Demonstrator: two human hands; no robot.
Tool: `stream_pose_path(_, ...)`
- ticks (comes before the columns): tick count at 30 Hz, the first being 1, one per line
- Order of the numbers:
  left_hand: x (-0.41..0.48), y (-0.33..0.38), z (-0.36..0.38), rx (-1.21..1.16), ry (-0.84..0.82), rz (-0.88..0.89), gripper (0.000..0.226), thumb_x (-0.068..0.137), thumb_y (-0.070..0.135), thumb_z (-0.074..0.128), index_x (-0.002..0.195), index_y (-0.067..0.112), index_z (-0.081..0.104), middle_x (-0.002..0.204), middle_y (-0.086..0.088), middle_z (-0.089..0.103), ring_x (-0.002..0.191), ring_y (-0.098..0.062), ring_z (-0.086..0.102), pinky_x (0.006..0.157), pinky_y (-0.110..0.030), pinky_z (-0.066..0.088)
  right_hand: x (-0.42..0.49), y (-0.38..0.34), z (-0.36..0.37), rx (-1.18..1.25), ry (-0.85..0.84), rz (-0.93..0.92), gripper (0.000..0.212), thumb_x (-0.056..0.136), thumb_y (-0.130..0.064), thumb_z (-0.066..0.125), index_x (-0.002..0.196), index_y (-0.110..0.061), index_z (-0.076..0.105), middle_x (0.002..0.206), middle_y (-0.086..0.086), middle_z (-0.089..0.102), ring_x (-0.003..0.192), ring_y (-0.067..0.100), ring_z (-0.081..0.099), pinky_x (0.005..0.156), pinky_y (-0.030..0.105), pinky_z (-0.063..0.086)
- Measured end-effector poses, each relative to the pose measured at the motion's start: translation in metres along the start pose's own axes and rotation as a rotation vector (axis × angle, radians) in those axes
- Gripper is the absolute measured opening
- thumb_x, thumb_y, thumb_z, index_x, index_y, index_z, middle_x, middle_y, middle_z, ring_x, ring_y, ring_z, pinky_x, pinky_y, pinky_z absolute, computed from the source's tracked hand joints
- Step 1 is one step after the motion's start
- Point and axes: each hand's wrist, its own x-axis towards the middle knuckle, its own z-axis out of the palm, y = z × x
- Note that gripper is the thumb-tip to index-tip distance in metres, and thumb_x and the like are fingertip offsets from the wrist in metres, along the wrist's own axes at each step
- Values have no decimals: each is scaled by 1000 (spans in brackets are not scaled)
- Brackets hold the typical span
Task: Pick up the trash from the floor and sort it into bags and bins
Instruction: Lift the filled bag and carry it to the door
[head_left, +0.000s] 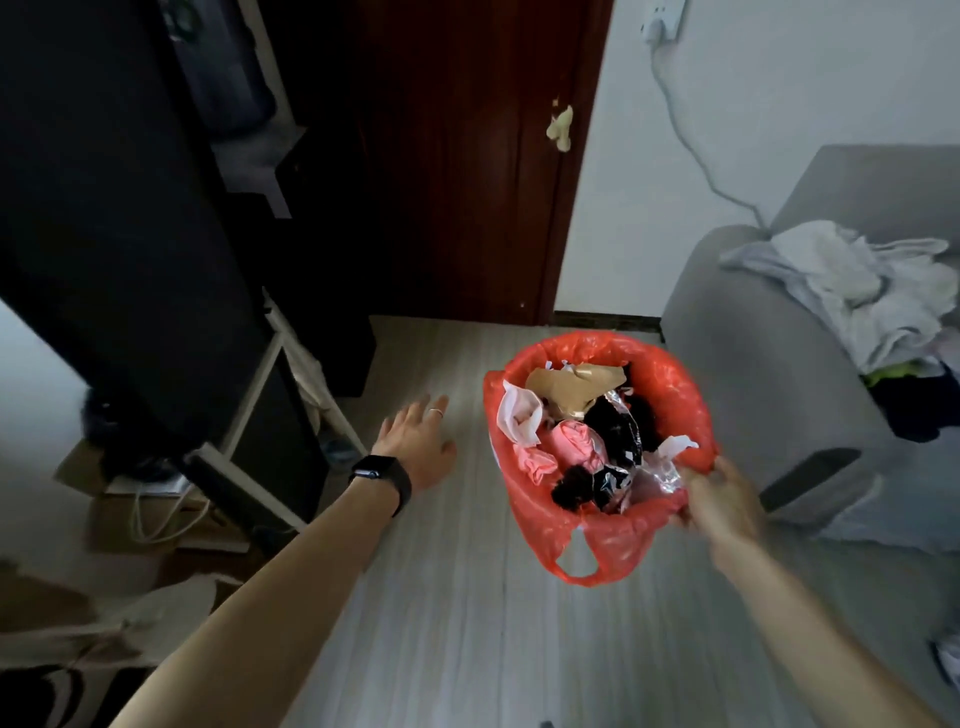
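We see one red bag by the sofa, over the floor, though we cannot tell if it rests there. It is heaped with crumpled pink, black, brown and white trash. Of our two grips, the right grip is clamped on the bag's near rim. The left grip hovers beside it, fingers apart.

head view, downward, near the floor

Blur smears the right hand gripping the red plastic bag, which hides whatever holds it; the right edge crops the grey fabric sofa.
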Motion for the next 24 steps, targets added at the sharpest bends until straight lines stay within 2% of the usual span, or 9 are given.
stream_pose_path(3, 52, 12, -9, 19, -2, -3, 70, 94, 39, 48, 155, 23, 17, 163, -4, 11, 148, -26, 17, 120, -47, 16, 50, -20, 13, 26, -26, 11, 11, 96, -18, 60, 104, -12, 61, 81, 16, 65, 31, 5, 52, 32, 14, 37)
stream_pose_path(6, 115, 28, -16, 27, -2, -7, 68, 94, 40, 47, 154, 22, 20, 163, -5, 13, 148, -27, 18, 120, -47, 17, 109, -38, 32, 20, -12, 53, 16, 91, -27, 62, 101, -15, 63, 60, 6, 66, 42, 19, 60, 53, 33, 53)
stream_pose_path(8, 156, 39, -22, 45, -9, -9, 67, 95, 40, 47, 154, 22, 20, 163, -5, 13, 148, -27, 19, 120, -47, 18, 153, -44, 45, 6, -20, 56, 21, 85, -37, 62, 97, -20, 64, 59, 2, 68, 53, 27, 66, 67, 46, 58)
stream_pose_path(9, 184, 45, -25, 51, -7, -9, 67, 95, 40, 47, 154, 23, 20, 163, -4, 14, 148, -27, 19, 121, -47, 18, 185, -50, 53, 9, -33, 57, 23, 82, -39, 62, 98, -22, 65, 63, 2, 69, 57, 27, 67, 68, 47, 60)
stream_pose_path(11, 227, 54, -27, 50, -12, -24, 67, 96, 40, 47, 154, 25, 19, 163, -2, 14, 147, -26, 20, 120, -47, 18, 226, -64, 67, 5, -58, 48, 22, 83, -35, 64, 100, -22, 67, 73, 1, 72, 58, 22, 68, 61, 36, 58)
stream_pose_path(13, 273, 62, -31, 57, -35, -52, 67, 96, 40, 48, 155, 26, 18, 163, -1, 13, 147, -26, 19, 120, -47, 18, 273, -79, 79, 6, -86, 53, 12, 88, -26, 65, 99, -21, 66, 77, 1, 71, 56, 18, 66, 47, 22, 50)
stream_pose_path(14, 294, 66, -35, 56, -54, -66, 68, 96, 39, 48, 155, 26, 17, 163, -1, 13, 147, -26, 19, 120, -47, 18, 295, -86, 84, 13, -95, 57, 11, 89, -23, 64, 100, -22, 65, 79, 1, 70, 57, 18, 65, 44, 20, 47)
stream_pose_path(19, 399, 93, -56, 63, -106, -108, 66, 97, 36, 48, 154, 23, 20, 163, -3, 13, 147, -27, 19, 119, -48, 18, 388, -122, 104, 38, -114, 137, 17, 86, -22, 67, 103, -23, 66, 92, 6, 70, 70, 25, 70, 56, 33, 58)
stream_pose_path(24, 503, 130, -69, 35, -113, -85, 67, 96, 35, 48, 155, 23, 18, 163, -3, 12, 148, -27, 18, 119, -49, 18, 482, -150, 119, 31, -109, 198, 13, 86, -24, 67, 99, -22, 65, 96, 12, 70, 68, 28, 72, 57, 38, 61)
